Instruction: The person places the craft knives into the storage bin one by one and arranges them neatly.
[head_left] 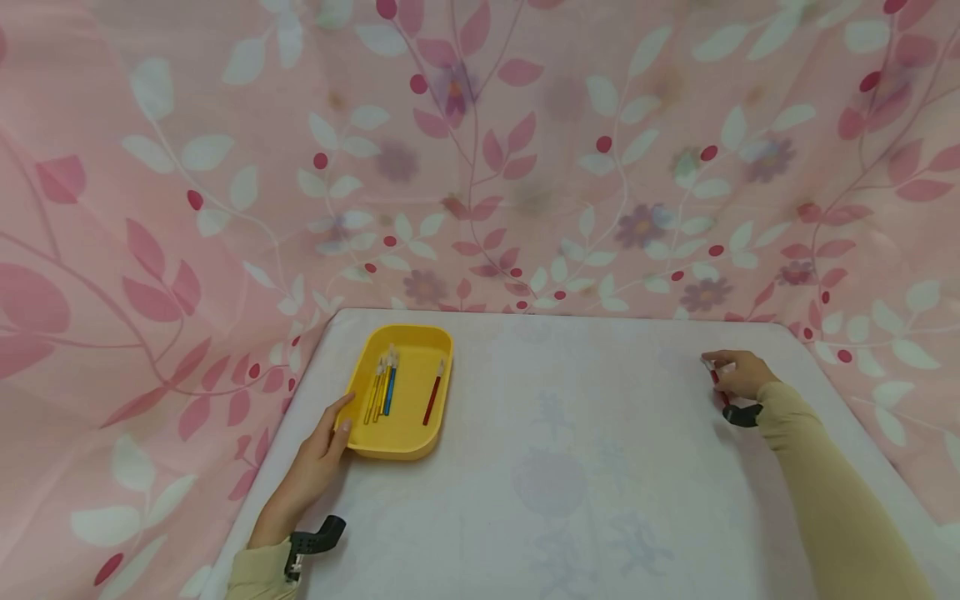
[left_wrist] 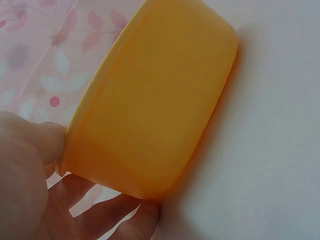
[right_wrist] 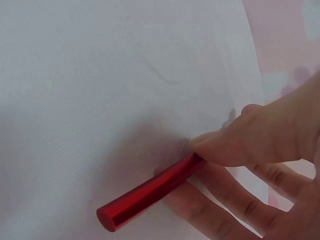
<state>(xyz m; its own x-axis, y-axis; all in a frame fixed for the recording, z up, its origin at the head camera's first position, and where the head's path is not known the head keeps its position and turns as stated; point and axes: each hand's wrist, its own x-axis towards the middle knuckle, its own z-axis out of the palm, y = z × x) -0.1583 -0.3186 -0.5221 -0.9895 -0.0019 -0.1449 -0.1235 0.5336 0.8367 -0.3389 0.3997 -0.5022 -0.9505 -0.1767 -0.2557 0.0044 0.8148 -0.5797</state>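
A yellow tray [head_left: 408,437] sits at the left of the table, and my left hand [head_left: 318,458] grips its near left corner. In the left wrist view the thumb [left_wrist: 50,142] is at the rim while the fingers reach under the tray's wall [left_wrist: 150,100]. Inside lie yellow pencils [head_left: 373,398], a blue pencil [head_left: 390,392] and, apart on the right, a red pencil [head_left: 432,402]. Far to the right, my right hand [head_left: 742,375] pinches another red pencil [right_wrist: 150,190] close over the tabletop. Its shiny, flat end points out from the fingers; the other end is hidden by them in the right wrist view.
A white cloth [head_left: 600,400] with faint printed figures covers the table. Pink floral curtains [head_left: 480,167] hang behind and at both sides. A black wrist mount [head_left: 318,537] is on the left arm and another mount [head_left: 742,415] on the right.
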